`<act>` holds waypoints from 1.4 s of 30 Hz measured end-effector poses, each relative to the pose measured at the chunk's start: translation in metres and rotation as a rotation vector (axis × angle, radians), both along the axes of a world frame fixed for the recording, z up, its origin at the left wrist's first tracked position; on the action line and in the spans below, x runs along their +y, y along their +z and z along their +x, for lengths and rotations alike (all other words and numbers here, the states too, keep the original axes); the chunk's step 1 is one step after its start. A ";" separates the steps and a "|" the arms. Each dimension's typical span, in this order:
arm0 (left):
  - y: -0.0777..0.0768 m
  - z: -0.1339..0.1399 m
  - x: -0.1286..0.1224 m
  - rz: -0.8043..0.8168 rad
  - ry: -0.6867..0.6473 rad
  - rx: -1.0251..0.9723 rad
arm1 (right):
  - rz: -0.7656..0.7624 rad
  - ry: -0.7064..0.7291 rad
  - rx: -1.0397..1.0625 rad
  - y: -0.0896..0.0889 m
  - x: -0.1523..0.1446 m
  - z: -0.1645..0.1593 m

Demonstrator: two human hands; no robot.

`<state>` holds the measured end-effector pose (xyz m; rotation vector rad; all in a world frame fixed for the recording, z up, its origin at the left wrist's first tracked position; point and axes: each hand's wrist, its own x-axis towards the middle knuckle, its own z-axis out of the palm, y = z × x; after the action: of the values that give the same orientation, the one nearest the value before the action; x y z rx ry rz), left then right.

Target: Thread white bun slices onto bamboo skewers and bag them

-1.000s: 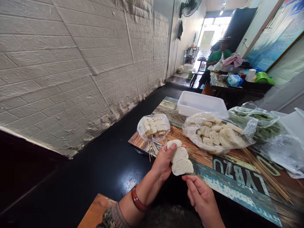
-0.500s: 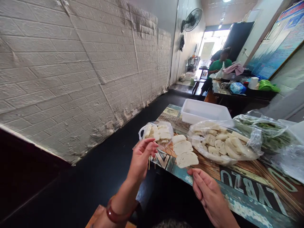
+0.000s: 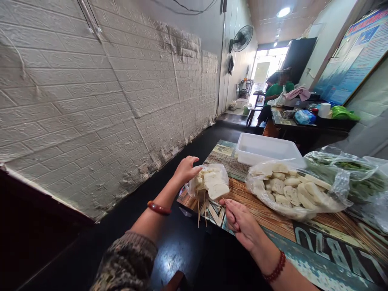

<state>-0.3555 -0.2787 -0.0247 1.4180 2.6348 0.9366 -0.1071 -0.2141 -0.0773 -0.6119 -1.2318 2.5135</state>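
My right hand (image 3: 239,220) pinches the lower end of a thin wooden skewer (image 3: 223,201). White slices with small holes (image 3: 218,190) are threaded on it, held over a small clear plastic bag (image 3: 224,173). In that bag lie more skewered white slices, and two bare stick ends (image 3: 198,212) poke out toward me. At the bag's left side is my left hand (image 3: 187,169), thumb and fingers apart with nothing between them. Whether it touches the plastic I cannot tell. To the right, a larger clear bag (image 3: 329,204) holds loose white slices (image 3: 292,190).
A white plastic tub (image 3: 269,147) stands behind the bags on the wood-patterned table (image 3: 232,161). Greens in a bag (image 3: 363,171) and a bundle of sticks (image 3: 360,232) lie at right. Beyond, a person in green (image 3: 277,89) sits near a cluttered table (image 3: 286,121).
My right hand has carried the skewered slices left, over the small bag. My left hand has moved up to the bag's left side, its fingers spreading. The view has shifted slightly.
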 end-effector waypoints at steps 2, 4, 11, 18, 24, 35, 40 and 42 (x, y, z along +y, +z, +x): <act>-0.008 -0.015 0.016 -0.091 -0.026 0.011 | -0.017 -0.009 0.011 -0.004 0.001 -0.007; -0.014 -0.024 0.028 -0.175 -0.039 0.010 | -0.033 -0.017 0.014 -0.007 0.003 -0.011; -0.020 -0.035 0.048 -0.316 -0.066 0.007 | -0.082 -0.005 0.002 -0.011 0.008 -0.025; -0.022 -0.050 0.055 -0.204 -0.047 -0.024 | -0.096 -0.011 0.013 -0.014 0.008 -0.039; -0.023 -0.053 0.053 -0.044 -0.073 -0.012 | -0.091 -0.040 0.016 -0.019 0.006 -0.061; -0.027 -0.050 0.056 0.123 -0.124 0.000 | -0.080 -0.150 0.006 -0.033 -0.002 -0.082; -0.032 -0.049 0.056 0.147 -0.114 -0.038 | -0.060 -0.185 0.024 -0.029 -0.003 -0.079; -0.033 -0.048 0.056 0.154 -0.111 -0.046 | -0.061 -0.179 0.026 -0.026 -0.003 -0.082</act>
<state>-0.4030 -0.2225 -0.0573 1.5346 2.4699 1.1665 -0.1888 -0.2174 -0.1030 -0.6694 -1.0458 2.4094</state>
